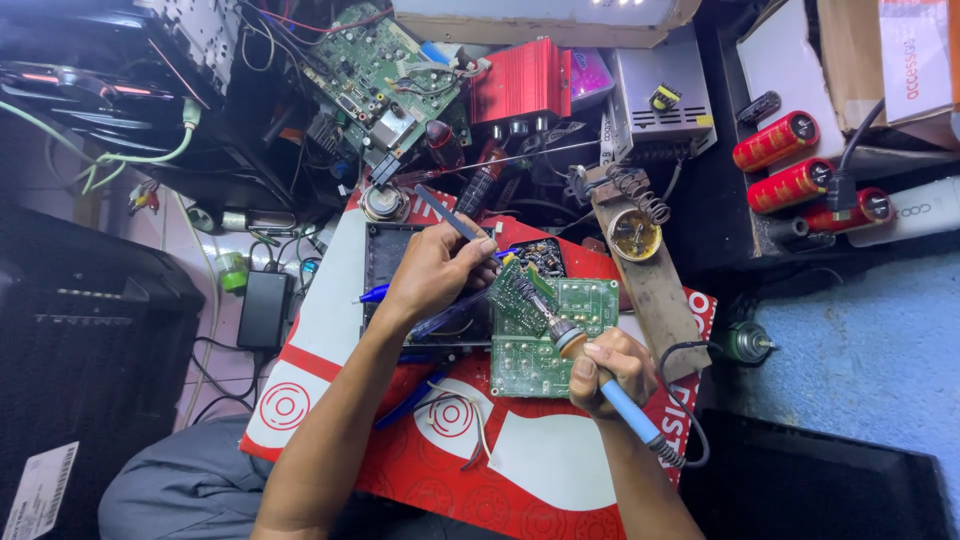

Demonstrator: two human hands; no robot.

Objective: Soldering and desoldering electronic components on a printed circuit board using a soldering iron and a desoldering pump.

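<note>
**Soldering at a very crowded desk**

Right hand [608, 370] is wrapped around the blue handle of a soldering iron [590, 365], fingers closed tight on it, with the tip angled up and left onto a small green circuit board [520, 290]. That little board is tilted up on edge over a bigger green circuit board [550, 340] lying flat on a red and white sheet [540, 460], roughly centre of the desk. Left hand [435, 270] is pinching a pair of tweezers [450, 215] between thumb and fingers, points aimed toward the small board. Under that hand there's a shallow black tray [385, 250]; can't really tell what's in it since the hand covers most of it, but a blue pen [375, 293] pokes out at its left edge.

Just to the right sits a wooden block [650, 290] with a spring-coil iron stand and a round tin [633, 235] on it, with yellowish stuff inside. Further back: a red amplifier box [520, 85], another green board [385, 75] with loose wires, and a perforated metal power supply [660, 95]. Three red cylinders [790, 160] lie on the dark shelf at far right.
</note>
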